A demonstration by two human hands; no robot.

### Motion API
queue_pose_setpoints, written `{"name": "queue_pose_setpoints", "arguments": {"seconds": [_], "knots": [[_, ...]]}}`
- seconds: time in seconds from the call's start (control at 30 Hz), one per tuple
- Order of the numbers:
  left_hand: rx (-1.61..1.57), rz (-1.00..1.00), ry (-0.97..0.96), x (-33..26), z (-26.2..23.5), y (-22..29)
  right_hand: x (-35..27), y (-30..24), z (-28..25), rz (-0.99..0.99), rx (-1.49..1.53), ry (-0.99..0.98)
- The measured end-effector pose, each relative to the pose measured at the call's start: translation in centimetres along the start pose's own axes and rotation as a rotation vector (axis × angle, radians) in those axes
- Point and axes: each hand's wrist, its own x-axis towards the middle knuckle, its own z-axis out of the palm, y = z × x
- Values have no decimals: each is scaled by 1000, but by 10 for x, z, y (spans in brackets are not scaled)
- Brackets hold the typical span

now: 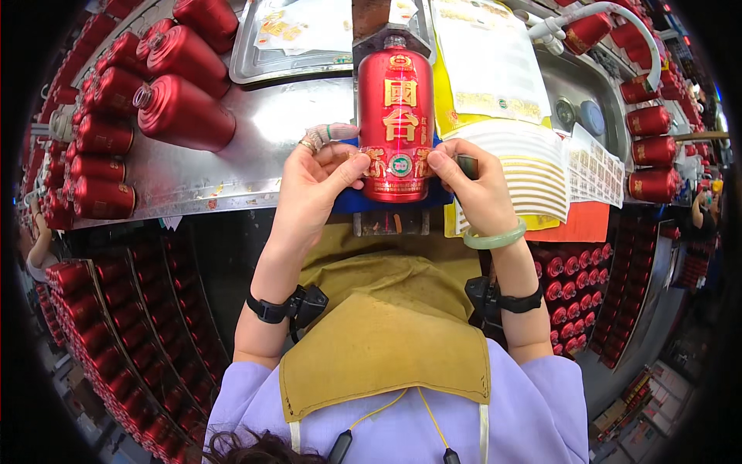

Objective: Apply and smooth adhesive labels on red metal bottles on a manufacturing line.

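A glossy red bottle (396,116) with gold raised characters and a small green-and-white round emblem lies before me, its neck pointing away. It rests on a dark support with blue material (352,199) beneath. My left hand (318,172) is closed at the bottle's lower left side, thumb on the edge of a gold decoration. White finger covers and a ring show on its fingers. My right hand (478,179), with a green bangle (495,236) on the wrist, is closed at the lower right side, thumb likewise on the gold decoration. Whether thin film lies under the thumbs is unclear.
Red bottles (185,112) crowd the metal table's left side. A metal tray (297,66) stands behind. To the right are white decal sheets (495,62), curved gold-striped strips (525,174) and a sink (591,93) with a pale faucet (610,9). Bottle racks (127,332) flank me.
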Motion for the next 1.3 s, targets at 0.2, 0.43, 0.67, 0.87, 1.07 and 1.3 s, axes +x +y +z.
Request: {"name": "queue_pose_setpoints", "arguments": {"seconds": [0.2, 0.43, 0.67, 0.87, 1.07, 1.3], "knots": [[-3, -1, 6, -2, 1, 0, -1, 0, -1, 8, -9, -8], [5, 13, 11, -4, 2, 0, -2, 3, 0, -21, -1, -9], [4, 11, 26, -1, 4, 0, 0, 0, 0, -18, 2, -9], [65, 42, 40, -1, 6, 2, 3, 8, -10, -21, -187, 58], [57, 28, 71, -4, 7, 2, -13, -5, -18, -274, -384, 300], [26, 58, 80, -4, 5, 0, 1, 12, -12, -166, -434, 249]]}}
